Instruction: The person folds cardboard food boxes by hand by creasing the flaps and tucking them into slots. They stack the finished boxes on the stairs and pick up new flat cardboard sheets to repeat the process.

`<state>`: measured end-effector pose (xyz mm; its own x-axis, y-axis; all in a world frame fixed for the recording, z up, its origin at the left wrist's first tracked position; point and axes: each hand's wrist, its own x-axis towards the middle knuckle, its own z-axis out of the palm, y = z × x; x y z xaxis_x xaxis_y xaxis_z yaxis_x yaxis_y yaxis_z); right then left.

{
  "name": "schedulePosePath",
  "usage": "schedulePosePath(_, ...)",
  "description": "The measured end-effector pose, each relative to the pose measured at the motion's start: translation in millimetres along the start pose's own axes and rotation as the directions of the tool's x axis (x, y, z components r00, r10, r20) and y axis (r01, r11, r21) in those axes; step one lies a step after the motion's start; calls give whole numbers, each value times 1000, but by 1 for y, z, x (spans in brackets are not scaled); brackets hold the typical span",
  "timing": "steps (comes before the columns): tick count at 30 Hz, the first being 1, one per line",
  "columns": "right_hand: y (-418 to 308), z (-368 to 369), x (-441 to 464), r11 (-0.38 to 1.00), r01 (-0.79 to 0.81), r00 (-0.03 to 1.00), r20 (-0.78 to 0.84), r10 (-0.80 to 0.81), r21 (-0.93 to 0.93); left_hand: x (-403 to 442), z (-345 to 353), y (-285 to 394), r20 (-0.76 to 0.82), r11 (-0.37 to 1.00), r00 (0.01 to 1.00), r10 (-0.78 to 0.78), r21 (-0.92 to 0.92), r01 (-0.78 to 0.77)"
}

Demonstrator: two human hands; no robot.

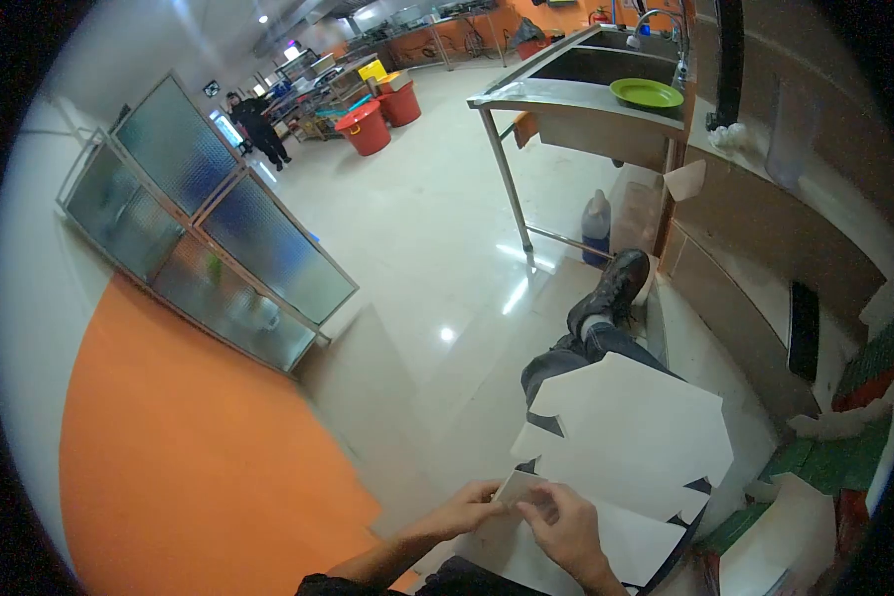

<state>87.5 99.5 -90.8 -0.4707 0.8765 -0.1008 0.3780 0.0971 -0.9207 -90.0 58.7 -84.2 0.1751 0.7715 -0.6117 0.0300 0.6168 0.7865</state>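
Observation:
An unfolded white cardboard box (631, 427) with notched edges and cut slots rests across my lap. My left hand (472, 512) is closed on a small raised flap at the box's near left side, with the thumb and fingers pinching it. From the other side, my right hand (566, 526) bends its fingers against the same flap, the fingertips curled together. Part of the box under my wrists is hidden.
To my right are torn cartons (785, 541) and a dark phone-like slab (803, 333). Ahead stands a steel sink (586, 68) with a green plate (647, 93). A framed glass partition (209, 223) is at left. Red bins (365, 129) and a person (258, 129) are farther back.

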Motion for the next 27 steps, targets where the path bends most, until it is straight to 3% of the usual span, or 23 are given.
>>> schedulePosePath(4, -7, 1, -2, 999, -17, 1000, 17, 17, -41, 10, -10, -28, -27, 989, 998, -62, -134, 58)
schedulePosePath(8, 3, 1, -11, 995, 99, 994, -47, -100, -17, 22, -20, -52, -75, 962, 990, -123, -253, 101)
schedulePosePath(10, 8, -17, -28, 993, 113, 990, -84, -112, 14, 15, -16, -28, -68, 980, 992, -106, -177, 93)
schedulePosePath(12, 25, -39, -52, 893, 270, 853, -340, -396, -361, 14, -14, -20, -73, 993, 995, -61, -109, 53)
schedulePosePath(14, 26, -62, -83, 918, -15, 760, -602, -247, -396, 18, -12, -25, -81, 998, 997, 18, -52, -22)
schedulePosePath(16, 46, -62, -107, 955, -251, 567, -823, 12, -159, 26, -8, -36, -111, 996, 991, 77, -33, -81)
schedulePosePath(19, 54, -55, -134, 870, -475, 541, -737, 404, 128, 26, 1, -33, -144, 990, 983, 117, 89, -105)
schedulePosePath(23, 93, -47, -146, 849, -478, 607, -614, 505, 226, 19, 2, -20, -153, 985, 984, 89, 161, -64)
schedulePosePath(26, 89, -56, -143, 855, -482, 657, -565, 499, 193, 17, -1, -39, -171, 980, 966, 192, 76, -181)
schedulePosePath(27, 80, -61, -141, 868, -423, 682, -540, 494, 260, 14, 1, -36, -178, 978, 963, 204, 86, -191)
